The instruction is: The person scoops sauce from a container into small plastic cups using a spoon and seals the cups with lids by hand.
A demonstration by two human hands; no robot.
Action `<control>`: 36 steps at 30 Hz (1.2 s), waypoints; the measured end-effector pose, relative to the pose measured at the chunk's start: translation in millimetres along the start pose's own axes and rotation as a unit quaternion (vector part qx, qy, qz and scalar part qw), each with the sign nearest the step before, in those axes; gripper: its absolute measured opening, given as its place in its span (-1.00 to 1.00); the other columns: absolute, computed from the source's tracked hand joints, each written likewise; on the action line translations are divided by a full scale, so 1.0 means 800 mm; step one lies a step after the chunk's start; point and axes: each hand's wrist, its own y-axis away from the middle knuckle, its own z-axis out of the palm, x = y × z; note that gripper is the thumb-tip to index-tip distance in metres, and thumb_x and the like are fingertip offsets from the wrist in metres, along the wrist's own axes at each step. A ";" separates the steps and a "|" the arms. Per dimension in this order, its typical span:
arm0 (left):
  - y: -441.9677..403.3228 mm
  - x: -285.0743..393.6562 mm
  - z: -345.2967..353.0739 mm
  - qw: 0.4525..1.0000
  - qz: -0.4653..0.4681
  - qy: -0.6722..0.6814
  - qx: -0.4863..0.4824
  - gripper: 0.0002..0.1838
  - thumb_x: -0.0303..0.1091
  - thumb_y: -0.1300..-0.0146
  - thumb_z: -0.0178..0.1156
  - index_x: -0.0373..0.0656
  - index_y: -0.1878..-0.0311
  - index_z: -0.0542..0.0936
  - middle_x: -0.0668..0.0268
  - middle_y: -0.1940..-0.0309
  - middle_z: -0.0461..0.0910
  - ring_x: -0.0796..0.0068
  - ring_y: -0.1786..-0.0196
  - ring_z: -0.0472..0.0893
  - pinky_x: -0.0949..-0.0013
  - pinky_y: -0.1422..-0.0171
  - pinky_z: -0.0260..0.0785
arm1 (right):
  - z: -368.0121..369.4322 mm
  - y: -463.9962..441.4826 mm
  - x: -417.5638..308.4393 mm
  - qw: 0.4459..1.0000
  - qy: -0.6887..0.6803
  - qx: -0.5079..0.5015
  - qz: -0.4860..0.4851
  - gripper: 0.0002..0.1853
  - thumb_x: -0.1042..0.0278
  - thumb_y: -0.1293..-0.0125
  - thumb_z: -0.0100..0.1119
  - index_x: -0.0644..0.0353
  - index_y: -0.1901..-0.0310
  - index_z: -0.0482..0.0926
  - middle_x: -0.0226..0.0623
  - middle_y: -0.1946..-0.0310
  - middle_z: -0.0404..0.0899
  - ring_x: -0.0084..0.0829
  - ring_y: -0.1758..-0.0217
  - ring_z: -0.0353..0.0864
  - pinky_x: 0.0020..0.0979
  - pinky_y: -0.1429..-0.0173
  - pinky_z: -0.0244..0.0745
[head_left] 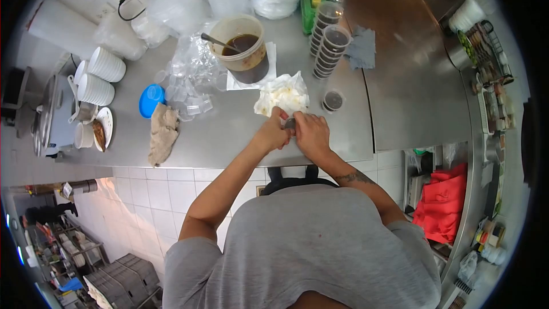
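Small cup (290,124), dark inside as far as its visible part shows, is between the two hands over the front part of the steel counter (229,137), just short of the crumpled paper (284,95). Left hand (273,130): fingers curled, pinching the cup's near-left side. Right hand (312,133): fingers bent and close together against its right side; how hard they press, I cannot tell.

Hazards noted: uneven squeezing could buckle the wall and spill the contents; moist fingertips, if such they are, could let it slip. A wide swing of the right hand could knock the single cup (332,102) or topple the tall cup stacks (331,48). Catching the spoon (220,42) could splash liquid from the tub (247,67).
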 end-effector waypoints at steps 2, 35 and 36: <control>0.010 -0.001 -0.008 0.999 0.024 -0.027 0.005 -0.63 -0.42 -0.22 0.21 -0.14 0.02 0.26 0.25 0.57 0.48 0.53 0.58 0.44 0.45 0.57 0.26 | -0.002 0.003 0.004 0.998 -0.065 0.007 0.006 -0.97 0.43 -0.25 0.06 0.09 0.27 0.45 -0.25 0.46 0.56 -0.17 0.33 0.56 -0.18 0.22 0.31; 0.106 0.089 -0.067 0.718 0.450 -0.519 0.115 -0.84 -0.47 0.01 0.27 -0.18 0.34 0.50 0.16 0.32 0.50 0.16 0.26 0.55 0.20 0.24 0.44 | -0.053 -0.097 -0.036 0.740 -0.603 -0.143 0.262 -0.68 0.12 -0.41 0.00 0.20 0.00 0.47 -0.40 0.37 0.49 -0.69 0.52 0.31 -0.61 0.48 0.22; 0.100 0.093 -0.085 0.718 0.453 -0.496 0.182 -0.83 -0.43 0.00 0.28 -0.17 0.33 0.51 0.14 0.33 0.50 0.14 0.28 0.56 0.18 0.23 0.43 | -0.064 -0.101 -0.045 0.739 -0.607 -0.111 0.272 -0.71 0.22 -0.39 0.04 0.24 -0.01 0.45 -0.39 0.35 0.49 -0.69 0.52 0.29 -0.61 0.49 0.20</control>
